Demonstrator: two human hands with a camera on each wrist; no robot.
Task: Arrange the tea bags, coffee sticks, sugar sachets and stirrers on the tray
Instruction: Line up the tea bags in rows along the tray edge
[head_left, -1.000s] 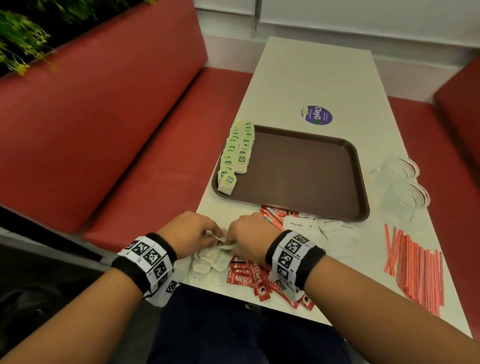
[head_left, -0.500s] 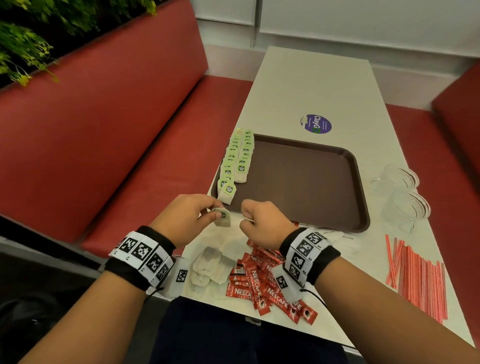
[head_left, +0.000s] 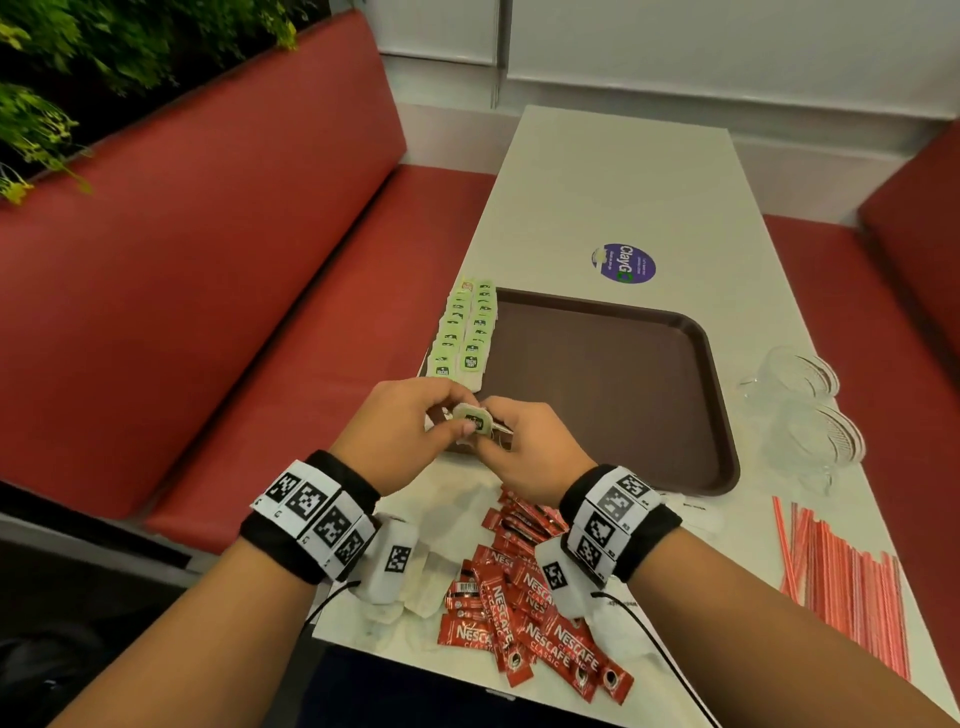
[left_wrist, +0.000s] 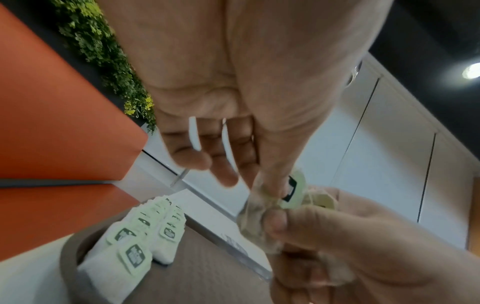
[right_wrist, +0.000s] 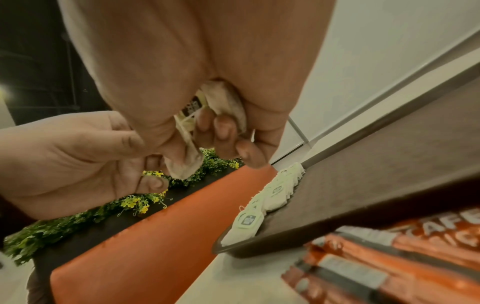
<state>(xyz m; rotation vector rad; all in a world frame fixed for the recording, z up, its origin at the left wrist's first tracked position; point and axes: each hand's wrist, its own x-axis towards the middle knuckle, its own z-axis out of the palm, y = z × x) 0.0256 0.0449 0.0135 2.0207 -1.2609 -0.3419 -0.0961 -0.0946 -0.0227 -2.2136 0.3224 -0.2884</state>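
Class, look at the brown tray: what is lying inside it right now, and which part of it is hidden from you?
Inside the tray: two overlapping rows of tea bags along its left edge; the rest shows bare brown. The left hand and right hand, gripping another tea bag, cover the near-left corner.

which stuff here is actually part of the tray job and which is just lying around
Part of the job:
tea bag held by left hand and right hand
tea bag rows
tray
coffee sticks
stirrers

Lying about:
clear cups
purple sticker

Tea bags (head_left: 464, 332) along tray's (head_left: 613, 384) left edge, seemingly.
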